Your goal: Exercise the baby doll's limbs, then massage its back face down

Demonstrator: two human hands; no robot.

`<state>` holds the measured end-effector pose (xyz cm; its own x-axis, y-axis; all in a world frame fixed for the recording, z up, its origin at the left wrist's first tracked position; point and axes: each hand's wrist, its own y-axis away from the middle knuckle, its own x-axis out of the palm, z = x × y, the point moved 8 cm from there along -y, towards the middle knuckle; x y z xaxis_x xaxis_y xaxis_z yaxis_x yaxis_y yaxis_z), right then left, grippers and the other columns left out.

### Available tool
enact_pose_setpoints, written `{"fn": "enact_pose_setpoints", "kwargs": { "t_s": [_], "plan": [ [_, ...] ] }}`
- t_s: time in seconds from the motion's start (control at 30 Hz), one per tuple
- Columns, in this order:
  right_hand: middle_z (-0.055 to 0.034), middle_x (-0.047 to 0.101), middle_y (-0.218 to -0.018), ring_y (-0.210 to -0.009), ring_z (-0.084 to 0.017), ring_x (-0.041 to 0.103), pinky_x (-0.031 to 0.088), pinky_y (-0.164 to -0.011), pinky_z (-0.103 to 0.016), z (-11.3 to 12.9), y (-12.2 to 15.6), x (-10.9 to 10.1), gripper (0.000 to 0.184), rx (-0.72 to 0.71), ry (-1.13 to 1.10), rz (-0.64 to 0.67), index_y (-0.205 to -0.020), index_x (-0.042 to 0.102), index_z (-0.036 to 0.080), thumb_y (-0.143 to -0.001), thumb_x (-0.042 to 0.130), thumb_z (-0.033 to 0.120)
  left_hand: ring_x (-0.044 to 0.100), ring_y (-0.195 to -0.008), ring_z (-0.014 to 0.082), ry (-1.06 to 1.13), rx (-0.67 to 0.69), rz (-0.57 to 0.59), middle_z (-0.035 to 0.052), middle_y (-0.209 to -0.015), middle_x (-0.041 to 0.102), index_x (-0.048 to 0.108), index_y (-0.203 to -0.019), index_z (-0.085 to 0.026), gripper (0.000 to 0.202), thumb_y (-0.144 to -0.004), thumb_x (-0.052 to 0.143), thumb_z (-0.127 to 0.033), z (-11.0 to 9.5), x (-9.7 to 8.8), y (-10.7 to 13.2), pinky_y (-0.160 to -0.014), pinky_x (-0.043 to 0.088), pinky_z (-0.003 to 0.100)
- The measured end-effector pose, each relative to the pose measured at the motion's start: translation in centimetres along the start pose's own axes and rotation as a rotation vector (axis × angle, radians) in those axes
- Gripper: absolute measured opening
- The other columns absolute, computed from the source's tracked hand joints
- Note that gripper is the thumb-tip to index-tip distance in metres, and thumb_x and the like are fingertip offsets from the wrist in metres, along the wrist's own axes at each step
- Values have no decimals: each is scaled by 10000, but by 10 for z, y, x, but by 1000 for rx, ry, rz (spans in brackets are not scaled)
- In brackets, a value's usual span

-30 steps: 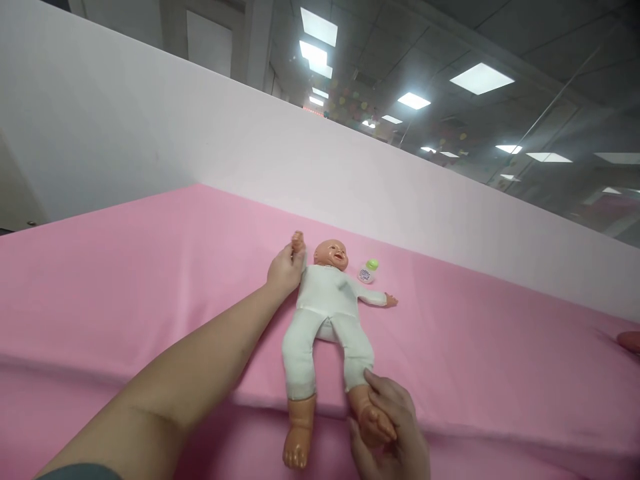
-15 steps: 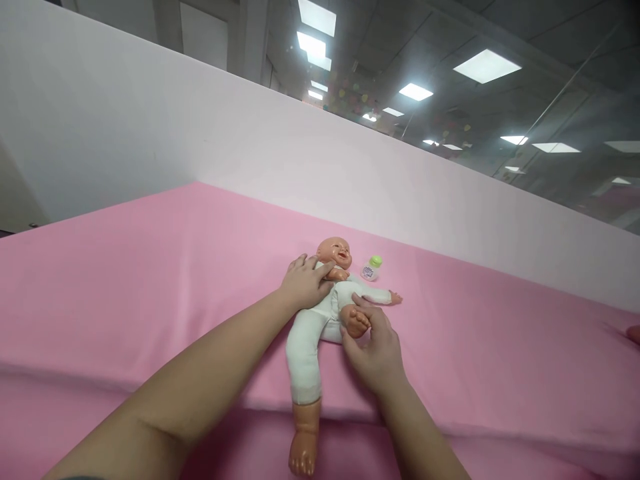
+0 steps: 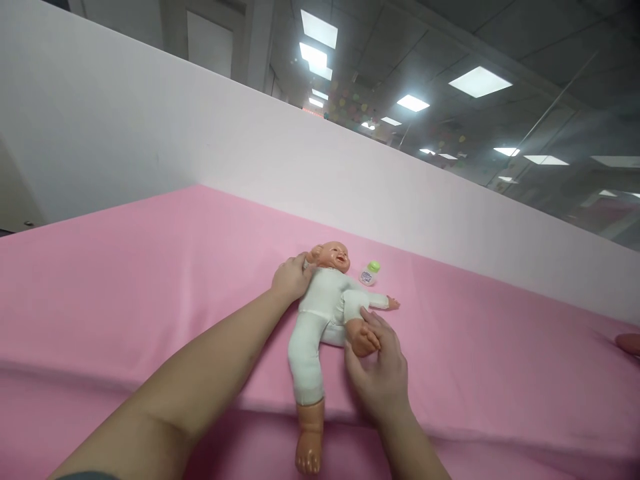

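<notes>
Evidently the soft-bodied baby doll in a white cloth suit (image 3: 325, 313) lay face-up on the pink sheet (image 3: 150, 267). The right hand (image 3: 377, 370) gripped its hard plastic foot (image 3: 363, 339); the left hand (image 3: 291, 279) seemingly closed around its arm. Light and floppy, it was best held by the limbs.

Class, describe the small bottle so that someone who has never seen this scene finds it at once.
Start at the pink surface below the pale wall. A baby doll in white lies on it; just right of its head stands a small bottle. Its bright green cap sets it apart.
</notes>
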<state>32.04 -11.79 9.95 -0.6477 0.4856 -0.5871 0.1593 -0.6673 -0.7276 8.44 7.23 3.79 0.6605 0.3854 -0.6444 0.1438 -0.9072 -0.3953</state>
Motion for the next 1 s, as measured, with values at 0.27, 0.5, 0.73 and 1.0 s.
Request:
{"fn": "enact_pose_setpoints", "kwargs": {
  "t_s": [0.27, 0.5, 0.73, 1.0],
  "plan": [
    [-164, 582, -1440, -1309, -330, 605, 619, -966, -496, 17, 71, -38, 418, -78, -65, -33, -1257, 579, 224, -860, 709, 230, 689, -946, 341, 193, -355, -54, 145, -1031, 738, 599, -1048, -230, 576, -999, 294, -715, 62, 0, -18, -730, 445, 379],
    [-138, 674, -1356, -1149, -282, 725, 666, -808, -291, 7, 110, -29, 493, -19, -57, 66, -1309, 603, 232, -833, 726, 265, 685, -905, 340, 243, -362, -67, 120, -989, 735, 582, -992, -244, 561, -989, 301, -730, 67, 6, -19, -702, 438, 380],
    [-118, 724, -1268, -1075, -285, 756, 673, -839, -328, 14, 103, -35, 535, -114, -28, 123, -1315, 592, 225, -797, 724, 210, 683, -909, 329, 251, -365, -59, 128, -985, 735, 607, -1029, -229, 563, -1004, 303, -702, 61, 2, -17, -716, 447, 381],
    [-137, 740, -1202, -1044, -291, 762, 680, -818, -397, 18, 53, -52, 322, -45, 58, 29, -1114, 611, 233, -841, 738, 348, 554, -1255, 307, 109, 119, 8, 99, -1327, 630, 587, -1397, -298, 541, -977, 493, -626, -19, 2, 4, -1072, 432, 435]
  ]
}}
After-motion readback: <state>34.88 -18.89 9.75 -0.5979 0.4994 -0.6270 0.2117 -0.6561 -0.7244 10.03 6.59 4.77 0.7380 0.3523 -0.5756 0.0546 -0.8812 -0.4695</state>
